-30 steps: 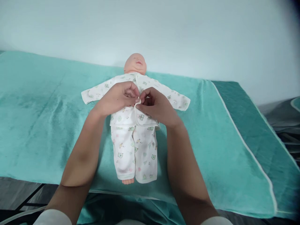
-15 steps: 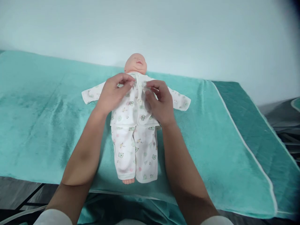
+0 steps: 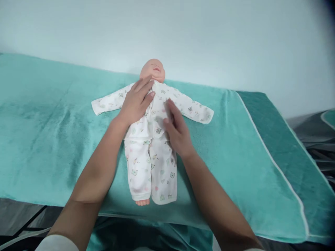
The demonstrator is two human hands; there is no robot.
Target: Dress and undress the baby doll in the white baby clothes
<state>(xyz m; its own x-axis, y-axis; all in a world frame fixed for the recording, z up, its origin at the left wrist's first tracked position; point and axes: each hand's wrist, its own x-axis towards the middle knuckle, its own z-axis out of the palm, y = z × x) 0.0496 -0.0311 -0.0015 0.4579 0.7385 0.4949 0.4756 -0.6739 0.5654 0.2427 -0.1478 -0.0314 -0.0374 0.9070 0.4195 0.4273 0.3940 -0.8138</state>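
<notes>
A baby doll [image 3: 156, 69] lies on its back, dressed in a white printed top [image 3: 162, 92] and matching trousers [image 3: 163, 170]. Its sleeves stretch out to both sides, and toes of one foot show below a trouser leg. My left hand [image 3: 137, 101] rests flat on the chest of the top, fingers extended toward the doll's neck. Over the other side of the top is my right hand [image 3: 179, 130], thumb and fingers apart, slightly smeared by motion and holding nothing that I can see. Part of the top's front is hidden under my hands.
A turquoise velvety cover [image 3: 235, 167] with white piping lies under the doll, darker at its right end. Behind it rises a pale wall [image 3: 183, 35]. Dark metal bars [image 3: 34, 218] and grey floor show at the lower left.
My left hand has gone from a pinch at the top's front to lying flat on the chest. My right hand has opened and moved down toward the hem.
</notes>
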